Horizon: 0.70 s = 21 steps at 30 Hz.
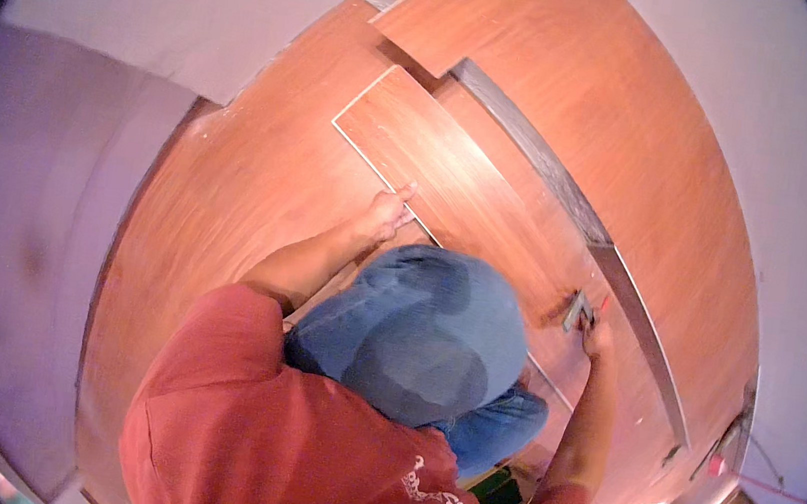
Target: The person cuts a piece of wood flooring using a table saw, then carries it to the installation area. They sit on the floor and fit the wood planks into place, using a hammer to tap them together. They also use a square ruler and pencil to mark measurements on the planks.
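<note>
A long wood-grain board (pixel 455 163) with a pale edge lies slantwise in front of me, on top of a larger sheet of the same finish. My left hand (pixel 391 212) grips its near-left edge, the thumb lying on the top face. My right hand (pixel 597 336) is closed around a small grey metal tool (pixel 578 311), angular in shape, held low over the board's right part. A thin red piece sticks up beside those fingers; its kind is too small to tell. My knee in blue jeans (pixel 435 326) hides the middle of the near edge.
A wide wood-grain sheet (pixel 595 84) with a cut-out edge lies beyond the board, a grey strip (pixel 532 147) along its step. Another wood-grain surface (pixel 196 217) spreads to the left. Pale walls (pixel 47 198) flank it. Cords and a red item (pixel 718 465) are at far right.
</note>
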### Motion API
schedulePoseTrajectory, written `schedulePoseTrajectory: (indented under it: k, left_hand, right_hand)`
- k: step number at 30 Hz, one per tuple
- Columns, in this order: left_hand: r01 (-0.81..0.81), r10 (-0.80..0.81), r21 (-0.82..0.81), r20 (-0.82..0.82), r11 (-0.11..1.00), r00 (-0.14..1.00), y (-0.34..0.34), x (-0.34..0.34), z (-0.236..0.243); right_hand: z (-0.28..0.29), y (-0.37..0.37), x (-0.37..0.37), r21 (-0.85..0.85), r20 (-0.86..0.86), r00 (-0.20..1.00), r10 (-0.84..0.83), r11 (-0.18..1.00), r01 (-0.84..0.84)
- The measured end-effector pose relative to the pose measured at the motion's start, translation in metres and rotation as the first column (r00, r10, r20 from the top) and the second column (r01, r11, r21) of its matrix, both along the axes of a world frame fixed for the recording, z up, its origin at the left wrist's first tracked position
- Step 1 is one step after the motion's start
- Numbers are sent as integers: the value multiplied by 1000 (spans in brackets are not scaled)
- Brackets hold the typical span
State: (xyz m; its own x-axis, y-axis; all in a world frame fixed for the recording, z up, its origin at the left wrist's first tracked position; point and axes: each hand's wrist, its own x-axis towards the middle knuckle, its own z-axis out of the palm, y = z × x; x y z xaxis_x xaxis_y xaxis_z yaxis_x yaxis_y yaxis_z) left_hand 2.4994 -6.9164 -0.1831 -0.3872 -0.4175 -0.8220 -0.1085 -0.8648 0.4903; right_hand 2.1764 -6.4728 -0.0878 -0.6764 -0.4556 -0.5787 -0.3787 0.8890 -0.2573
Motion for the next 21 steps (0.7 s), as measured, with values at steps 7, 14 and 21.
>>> schedulePoseTrajectory:
  k: [7,14,21]
  left_hand:
    - [26,-27,16,60,1000,998,2,-5,-3]
    - [30,-30,33,11,999,999,3,-19,-13]
    - [192,-186,-33,128,981,974,-9,-2,-31]
  right_hand:
    - [-31,6,-11,4,-40,998,51,999,-51]
    - [-38,12,1,71,-98,995,11,997,-4]
    - [3,-18,57,106,-171,972,-161,978,181]
